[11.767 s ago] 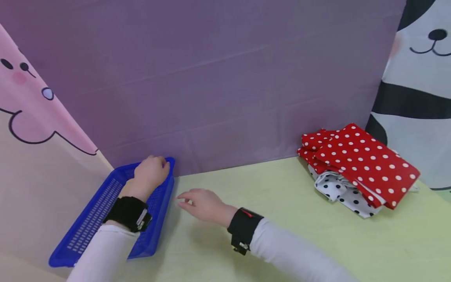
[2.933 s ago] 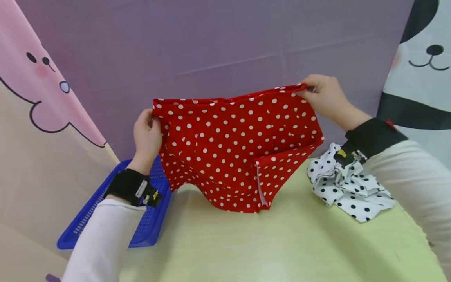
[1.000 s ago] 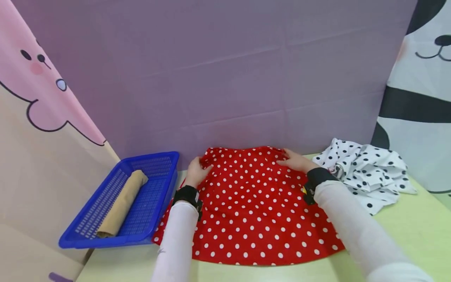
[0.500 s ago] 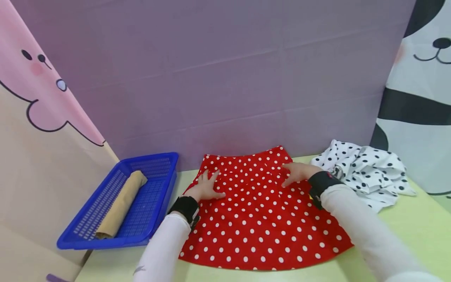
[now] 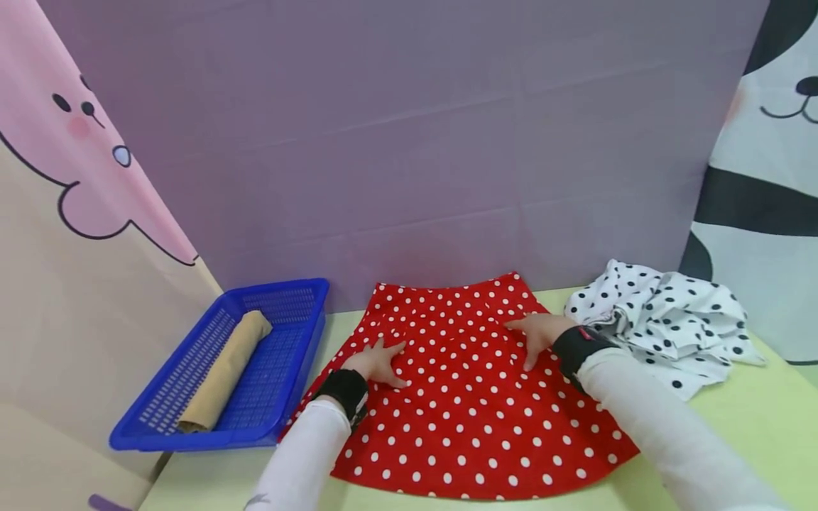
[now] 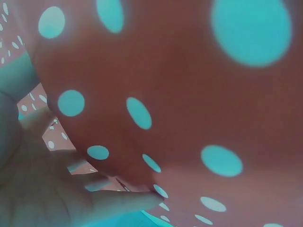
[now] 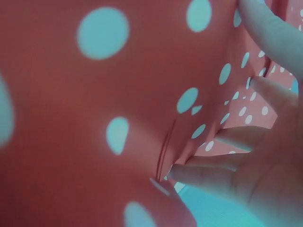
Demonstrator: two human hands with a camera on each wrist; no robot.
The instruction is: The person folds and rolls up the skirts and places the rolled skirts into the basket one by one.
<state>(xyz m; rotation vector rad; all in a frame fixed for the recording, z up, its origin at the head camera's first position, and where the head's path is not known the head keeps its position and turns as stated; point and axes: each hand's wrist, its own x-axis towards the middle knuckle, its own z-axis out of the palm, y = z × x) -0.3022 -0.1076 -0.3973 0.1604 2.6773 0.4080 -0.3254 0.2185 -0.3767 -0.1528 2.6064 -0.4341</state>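
Note:
A red skirt [image 5: 460,419] with white dots lies spread on the table, waist edge at the back wall and wide hem towards me. My left hand [image 5: 378,360], fingers spread, rests on its left part. On the right part lies my right hand [image 5: 540,332], fingers also spread. In the left wrist view the dotted cloth [image 6: 180,94] fills most of the picture, with the left fingers [image 6: 128,201] against it. The right wrist view shows right fingers [image 7: 203,177] touching the cloth, where a small crease runs near one fingertip.
A blue plastic basket [image 5: 303,355] stands at the left, holding a tan rolled-up cloth [image 5: 226,369]. At the right, a crumpled white cloth with black dots [image 5: 677,319] lies beside my right wrist. A purple curtain [image 5: 409,142] closes off the back.
The red skirt was folded on the white dotted cloth, then held up by its waist edge, and now lies flat. Both hands let go of that edge and moved down the skirt towards me.

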